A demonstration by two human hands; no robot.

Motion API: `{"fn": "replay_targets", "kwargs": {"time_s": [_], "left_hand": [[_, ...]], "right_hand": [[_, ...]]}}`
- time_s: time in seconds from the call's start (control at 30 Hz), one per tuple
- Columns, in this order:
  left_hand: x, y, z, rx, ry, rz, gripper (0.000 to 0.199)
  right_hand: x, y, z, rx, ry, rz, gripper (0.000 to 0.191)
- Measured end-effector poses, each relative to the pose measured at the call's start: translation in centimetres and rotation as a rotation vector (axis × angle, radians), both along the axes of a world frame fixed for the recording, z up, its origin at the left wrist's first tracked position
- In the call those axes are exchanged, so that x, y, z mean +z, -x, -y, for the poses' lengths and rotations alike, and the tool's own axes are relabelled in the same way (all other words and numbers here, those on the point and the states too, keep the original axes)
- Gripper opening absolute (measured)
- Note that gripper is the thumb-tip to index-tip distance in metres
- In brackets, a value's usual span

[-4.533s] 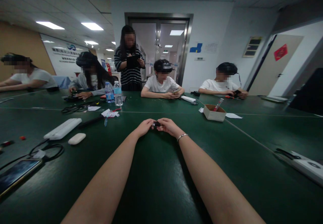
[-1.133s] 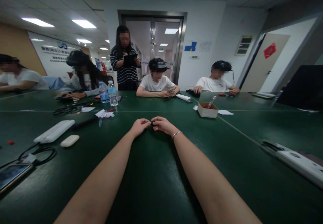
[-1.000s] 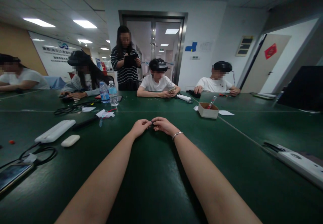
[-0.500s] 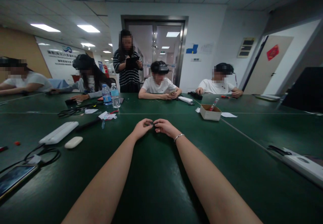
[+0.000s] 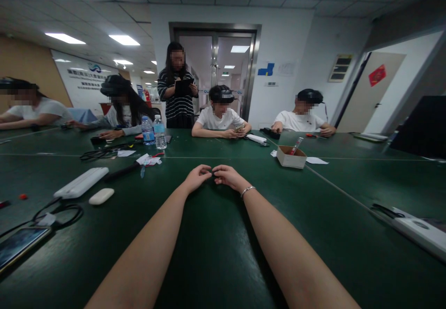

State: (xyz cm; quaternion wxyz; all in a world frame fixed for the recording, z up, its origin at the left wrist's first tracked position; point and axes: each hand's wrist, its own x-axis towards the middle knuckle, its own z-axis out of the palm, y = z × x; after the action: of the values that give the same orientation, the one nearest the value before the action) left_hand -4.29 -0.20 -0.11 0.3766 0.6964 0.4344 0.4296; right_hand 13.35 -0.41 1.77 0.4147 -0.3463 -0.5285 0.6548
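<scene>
If the bare left hand or bare right hand slackens, finger grip too small to tell, the small dark object could drop.

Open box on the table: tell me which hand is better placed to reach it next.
The right hand, probably: it is nearer the box, which stands to its right; the left hand is farther away.

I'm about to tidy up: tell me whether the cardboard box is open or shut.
Open: no lid covers the cardboard box, its inside shows, and a slim red-and-clear item sticks up above its walls.
</scene>
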Motion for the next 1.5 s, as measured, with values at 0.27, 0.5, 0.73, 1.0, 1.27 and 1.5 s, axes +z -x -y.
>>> {"fn": "replay_targets", "kwargs": {"time_s": [0.27, 0.5, 0.73, 1.0, 1.27, 1.5], "left_hand": [[0.0, -0.2, 0.2, -0.055, -0.012, 0.019, 0.031], [0.4, -0.4, 0.5, -0.055, 0.022, -0.002, 0.030], [-0.9, 0.0, -0.7, -0.063, -0.008, 0.029, 0.033], [-0.2, -0.1, -0.1, -0.064, 0.001, -0.025, 0.032], [0.1, -0.2, 0.0, -0.061, 0.019, 0.042, 0.030], [0.6, -0.2, 0.5, -0.054, 0.014, 0.058, 0.029]], "right_hand": [[0.1, 0.0, 0.2, 0.015, -0.003, -0.019, 0.014], [0.1, -0.1, 0.2, 0.028, -0.013, -0.025, 0.013], [0.1, -0.1, 0.3, 0.021, -0.006, -0.015, 0.015], [0.1, -0.2, 0.2, 0.031, -0.002, -0.029, 0.014], [0.2, 0.0, 0.2, 0.007, 0.001, -0.001, 0.016], [0.1, -0.2, 0.2, 0.031, -0.008, -0.021, 0.014]]}}
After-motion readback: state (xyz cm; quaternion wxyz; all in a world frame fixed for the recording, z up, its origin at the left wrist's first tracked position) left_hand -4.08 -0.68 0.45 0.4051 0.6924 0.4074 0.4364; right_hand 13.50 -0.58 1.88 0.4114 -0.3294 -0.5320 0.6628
